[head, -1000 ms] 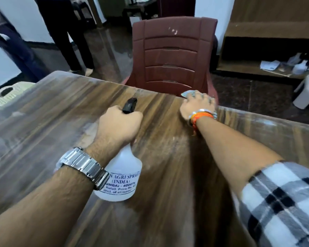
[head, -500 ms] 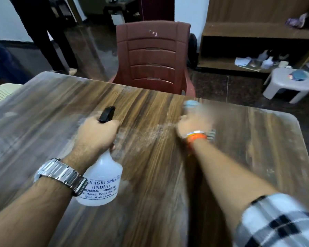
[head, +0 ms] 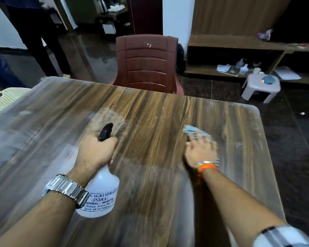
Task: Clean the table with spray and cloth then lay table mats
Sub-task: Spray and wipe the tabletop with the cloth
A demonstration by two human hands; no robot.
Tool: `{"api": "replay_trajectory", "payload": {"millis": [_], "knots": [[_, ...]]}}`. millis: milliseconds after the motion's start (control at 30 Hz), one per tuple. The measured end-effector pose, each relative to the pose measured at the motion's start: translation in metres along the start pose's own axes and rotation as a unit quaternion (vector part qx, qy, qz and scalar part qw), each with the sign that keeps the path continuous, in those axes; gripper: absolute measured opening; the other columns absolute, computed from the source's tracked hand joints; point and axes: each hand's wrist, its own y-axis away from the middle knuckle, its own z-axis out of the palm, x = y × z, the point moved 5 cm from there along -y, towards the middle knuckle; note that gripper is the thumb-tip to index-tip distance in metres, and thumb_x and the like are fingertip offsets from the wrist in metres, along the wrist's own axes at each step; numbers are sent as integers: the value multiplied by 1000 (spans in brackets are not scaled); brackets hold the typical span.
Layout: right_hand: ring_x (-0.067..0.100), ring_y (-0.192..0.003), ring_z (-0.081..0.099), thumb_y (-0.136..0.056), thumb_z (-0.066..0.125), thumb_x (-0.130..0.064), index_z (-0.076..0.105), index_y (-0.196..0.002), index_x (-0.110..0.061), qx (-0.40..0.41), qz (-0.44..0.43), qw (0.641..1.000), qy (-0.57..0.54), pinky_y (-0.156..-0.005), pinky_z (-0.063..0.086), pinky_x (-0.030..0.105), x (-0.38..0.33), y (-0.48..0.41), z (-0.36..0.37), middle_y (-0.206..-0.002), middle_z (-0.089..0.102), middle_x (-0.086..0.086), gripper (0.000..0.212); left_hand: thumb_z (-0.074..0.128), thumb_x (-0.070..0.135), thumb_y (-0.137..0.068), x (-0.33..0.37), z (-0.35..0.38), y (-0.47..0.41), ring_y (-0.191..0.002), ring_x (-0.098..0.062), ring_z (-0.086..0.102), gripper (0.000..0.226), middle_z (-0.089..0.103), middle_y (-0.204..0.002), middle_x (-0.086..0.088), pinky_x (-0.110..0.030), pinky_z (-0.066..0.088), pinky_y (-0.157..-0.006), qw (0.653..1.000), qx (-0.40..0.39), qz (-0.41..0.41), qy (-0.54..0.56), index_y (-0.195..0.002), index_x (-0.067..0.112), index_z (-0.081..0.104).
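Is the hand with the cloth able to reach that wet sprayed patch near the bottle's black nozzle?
Probably yes. The right hand presses the cloth flat on the table, and only bare wood lies between it and the wet patch. The spray bottle sits nearer, not across the way.

table [head: 150, 111] far half bare; spray bottle [head: 100, 196] blocks near left; chair [head: 146, 63] behind far edge.

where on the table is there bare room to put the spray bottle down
Nearly the whole table is bare. Free patches: the left half, between the left hand holding the spray bottle and the left edge; the far strip in front of the chair; the near middle between both forearms. Only busy spot: the right hand on the cloth.
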Motion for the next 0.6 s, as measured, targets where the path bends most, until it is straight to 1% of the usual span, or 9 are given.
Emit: {"api": "replay_trajectory", "payload": {"millis": [100, 200, 267, 300, 367, 400, 467, 533, 600], "knots": [[30, -142, 20, -94, 36, -40, 40, -142, -32, 8, 174, 985, -19, -116, 10, 52, 87, 42, -23, -157, 25, -2, 50, 61, 16, -81, -6, -4, 23, -38, -23, 62, 15, 56, -42, -1, -29, 48, -55, 1000, -12, 3, 14, -67, 12, 58], [30, -143, 18, -94, 31, -39, 38, -144, -28, -13, 214, 976, -30, -116, 8, 52, 79, 92, -24, -157, 24, 0, 52, 60, 22, -75, -12, -10, 53, -40, -26, 65, 14, 57, -39, 0, -33, 50, -58, 999, -35, 1, 34, -65, 13, 59], [36, -133, 38, -86, 34, -39, 53, -135, -24, -9, 131, 991, -11, -111, 21, 55, 32, 125, -16, -147, 44, 5, 54, 60, 22, -76, -16, -11, 73, -40, -26, 65, 14, 54, -38, 3, -31, 48, -57, 998, -43, -1, 38, -64, 15, 56], [37, -124, 48, -81, 35, -41, 60, -128, -23, -22, 61, 998, -9, -106, 29, 56, 4, 145, -9, -139, 53, 7, 56, 61, 21, -77, -18, -13, 84, -40, -25, 66, 15, 55, -38, 4, -29, 48, -57, 998, -44, -1, 37, -65, 16, 56], [36, -117, 56, -77, 37, -44, 63, -123, -26, -57, -99, 993, -6, -101, 38, 57, -48, 192, 6, -132, 59, 3, 56, 62, 23, -78, -20, -17, 107, -44, -23, 70, 14, 58, -40, 4, -28, 49, -57, 998, -41, 0, 39, -67, 16, 58], [34, -120, 55, -79, 37, -45, 60, -126, -29, -86, -173, 981, 3, -103, 36, 55, -67, 216, 13, -135, 57, 1, 55, 63, 23, -80, -21, -19, 116, -45, -23, 71, 15, 58, -41, 4, -26, 48, -57, 998, -39, 2, 42, -67, 16, 58], [30, -135, 39, -86, 32, -44, 46, -138, -34, -134, -280, 950, 43, -112, 21, 51, -83, 254, 18, -149, 42, -4, 54, 63, 22, -83, -27, -25, 140, -47, -24, 72, 18, 58, -46, 5, -24, 43, -53, 998, -28, 4, 57, -67, 18, 56], [26, -142, 26, -89, 23, -45, 37, -142, -37, -132, -295, 945, 40, -116, 11, 48, -63, 264, 14, -154, 31, -8, 56, 63, 21, -84, -31, -33, 164, -46, -24, 71, 19, 58, -50, 4, -23, 42, -51, 998, -21, 7, 61, -67, 18, 55], [27, -139, 32, -87, 21, -45, 43, -139, -38, -102, -254, 961, 30, -114, 18, 49, -22, 263, 12, -151, 36, -9, 56, 62, 21, -84, -37, -42, 186, -46, -24, 71, 17, 59, -53, 2, -24, 44, -53, 998, -16, 8, 61, -69, 17, 55]]}}
